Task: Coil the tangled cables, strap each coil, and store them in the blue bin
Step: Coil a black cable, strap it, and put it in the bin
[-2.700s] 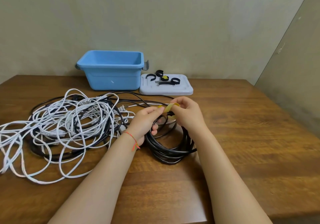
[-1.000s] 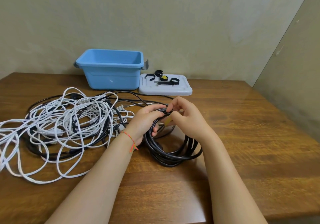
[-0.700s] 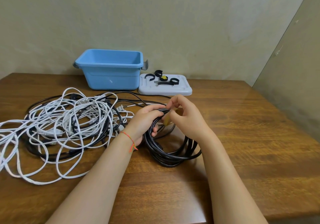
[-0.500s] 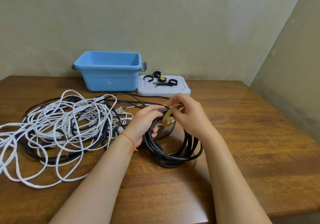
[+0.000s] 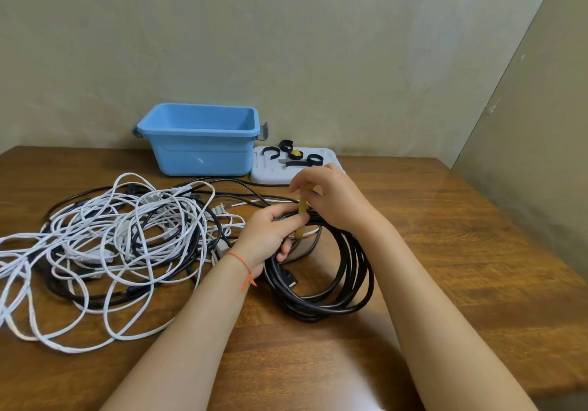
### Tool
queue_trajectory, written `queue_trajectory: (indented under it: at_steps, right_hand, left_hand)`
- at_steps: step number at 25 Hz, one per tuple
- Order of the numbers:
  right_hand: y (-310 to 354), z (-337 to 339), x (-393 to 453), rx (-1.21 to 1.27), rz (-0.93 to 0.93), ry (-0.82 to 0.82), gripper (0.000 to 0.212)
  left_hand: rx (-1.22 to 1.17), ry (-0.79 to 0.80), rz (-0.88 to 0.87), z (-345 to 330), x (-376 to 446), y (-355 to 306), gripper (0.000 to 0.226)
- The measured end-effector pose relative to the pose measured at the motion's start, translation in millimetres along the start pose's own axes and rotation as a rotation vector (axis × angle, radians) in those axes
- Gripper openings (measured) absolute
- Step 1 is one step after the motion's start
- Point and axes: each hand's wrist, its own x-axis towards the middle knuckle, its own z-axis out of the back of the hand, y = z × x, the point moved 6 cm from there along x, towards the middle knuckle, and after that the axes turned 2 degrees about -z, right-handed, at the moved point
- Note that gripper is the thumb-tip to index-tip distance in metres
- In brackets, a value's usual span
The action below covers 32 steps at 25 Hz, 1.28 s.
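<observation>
**Now the yellow strap goes around the black coil**

Right at the middle of the wooden table [image 5: 445,235] lies the black coil [image 5: 346,286], and everything else is placed from it. Off to the coil's left sprawls the big tangle of white and black cables [image 5: 121,235], loops spilling out of frame at the left edge. Beyond the coil, against the wall, stands the blue bin [image 5: 203,152]; nothing shows inside, though its floor is hidden by the near wall. Just right of the bin, still behind the coil, sits a pale grey lid [image 5: 270,175] carrying spare straps [image 5: 299,159], mostly black with one yellow bit; how many, hard to count at this range.

On to the hands! The left hand [image 5: 270,235] has its fingers curled tight around the coil's far-left strands, thumb tucked under. The right hand [image 5: 334,197] hovers just above the coil's top, fingertips bunched, pinching the upper end of the yellow strap [image 5: 301,210]. That strap runs straight down across the cable bundle, its lower end peeking out beneath the left fingers. Whether it loops fully round the bundle, I cannot tell; the hands cover it. A red thread bracelet [image 5: 243,264] circles the left wrist.
</observation>
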Motion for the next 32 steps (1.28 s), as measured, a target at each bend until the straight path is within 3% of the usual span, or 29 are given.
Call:
queue_trajectory:
  at_steps: [3,6,9,11,16,20,26,30,32]
  right_hand:
    - [-5.1,-0.8,4.1,0.026,-0.044,0.059,0.025]
    - [-30.9,5.6,-2.4,0.2,-0.294,0.131,0.024]
    - [-63.9,-6.7,-28.8,0.763,-0.642,0.297,0.033]
    - [-66.5,-23.7,-48.2,1.127,-0.749,0.443,0.038]
    - [-50.4,-46.4,-55.2,1.314,-0.545,0.633,0.036]
    - [-44.8,-58.7,-53.7,1.297,-0.384,0.678,0.046]
    - [-38.3,-66.5,-51.3,1.397,-0.361,0.682,0.034]
    - [-44.2,-57.5,-47.1,1.425,-0.449,0.549,0.054]
    - [-51.2,-50.3,-42.3,1.416,-0.494,0.502,0.047]
  left_hand:
    - [-0.002,0.002,0.008,0.7,-1.4,0.0,0.02]
    - [-0.017,0.002,0.004,1.4,-1.5,0.4,0.022]
    - [-0.032,0.047,-0.008,0.5,0.2,0.7,0.025]
    - [-0.044,0.079,-0.024,-1.0,1.5,-0.3,0.028]
    - [-0.143,0.137,-0.065,-4.0,-0.8,-5.1,0.04]
    - [-0.175,0.168,-0.08,-4.0,-1.6,-6.5,0.04]
    - [-0.172,0.187,-0.071,-6.0,-4.2,-8.2,0.039]
    - [-0.152,0.147,-0.046,-4.5,-1.6,-6.3,0.048]
    - [-0.119,0.121,-0.039,-4.6,-0.9,-6.2,0.047]
